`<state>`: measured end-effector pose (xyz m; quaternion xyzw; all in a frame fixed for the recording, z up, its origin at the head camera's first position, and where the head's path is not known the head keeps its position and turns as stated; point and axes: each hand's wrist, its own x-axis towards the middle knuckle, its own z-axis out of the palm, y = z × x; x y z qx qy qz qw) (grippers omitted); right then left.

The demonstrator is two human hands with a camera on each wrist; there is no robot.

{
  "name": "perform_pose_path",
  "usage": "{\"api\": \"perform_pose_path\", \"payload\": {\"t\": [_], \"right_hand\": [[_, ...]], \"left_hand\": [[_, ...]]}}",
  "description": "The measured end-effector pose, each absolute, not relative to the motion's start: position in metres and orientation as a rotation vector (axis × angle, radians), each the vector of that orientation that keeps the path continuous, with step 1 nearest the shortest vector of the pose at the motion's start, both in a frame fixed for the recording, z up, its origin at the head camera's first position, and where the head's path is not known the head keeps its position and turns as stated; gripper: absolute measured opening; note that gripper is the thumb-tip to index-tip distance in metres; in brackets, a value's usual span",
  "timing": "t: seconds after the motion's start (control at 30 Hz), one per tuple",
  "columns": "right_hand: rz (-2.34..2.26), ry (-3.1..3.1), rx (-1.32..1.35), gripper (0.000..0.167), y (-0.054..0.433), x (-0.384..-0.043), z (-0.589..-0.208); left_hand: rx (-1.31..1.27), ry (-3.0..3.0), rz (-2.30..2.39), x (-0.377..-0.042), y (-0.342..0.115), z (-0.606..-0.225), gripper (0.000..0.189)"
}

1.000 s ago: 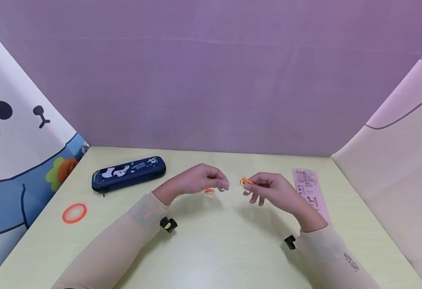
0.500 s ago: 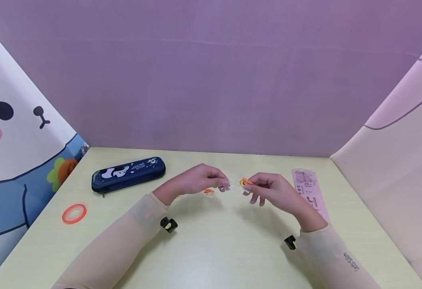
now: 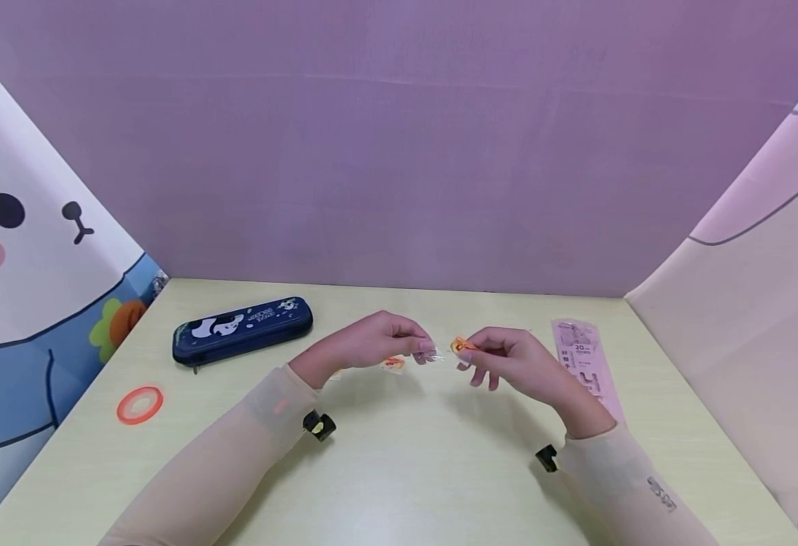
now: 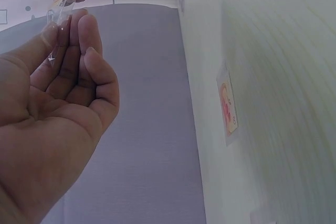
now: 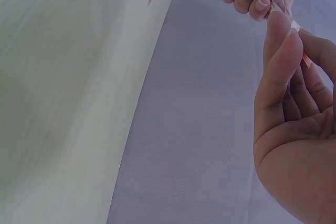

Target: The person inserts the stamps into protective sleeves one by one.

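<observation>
My left hand [image 3: 387, 339] pinches a piece of clear plastic film [image 3: 435, 354] between thumb and fingertips, above the table. Facing it, my right hand [image 3: 516, 358] pinches a small orange printed piece [image 3: 460, 345], its lower fingers curling loosely. A narrow gap separates the two sets of fingertips in the head view. In the left wrist view the clear film [image 4: 61, 15] reaches from my left fingertips up to the right hand's fingers. Beneath my left hand lies a small orange-printed piece with a clear border [image 3: 393, 364]; another is mostly covered by that wrist.
A dark blue pencil case [image 3: 243, 331] with panda pictures lies at the back left of the table [image 3: 399, 470]. Nearer the left edge is an orange ring [image 3: 140, 405]. A pink printed strip [image 3: 585, 360] lies behind my right forearm. Cloth walls surround the table.
More of the clear film shows at my left fingertips than before. My right hand has shifted very slightly left with the orange piece; the things on the table stay put.
</observation>
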<state>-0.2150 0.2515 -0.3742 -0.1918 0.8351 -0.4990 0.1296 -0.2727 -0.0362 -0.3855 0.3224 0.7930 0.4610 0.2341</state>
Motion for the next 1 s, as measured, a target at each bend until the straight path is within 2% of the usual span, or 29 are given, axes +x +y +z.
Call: {"api": "perform_pose_path", "payload": {"t": [0.43,1.0], "right_hand": [[-1.421,2.422,-0.558,0.015,0.2494,-0.2153,-0.3779],[-1.362,2.398,-0.570,0.015,0.2496,-0.2163,-0.3778]], "left_hand": [[0.877,2.174,1.275,-0.2726,-0.0361,-0.3872,0.026],[0.894,2.173,1.277,-0.2730,-0.0346,-0.3883,0.022]]}}
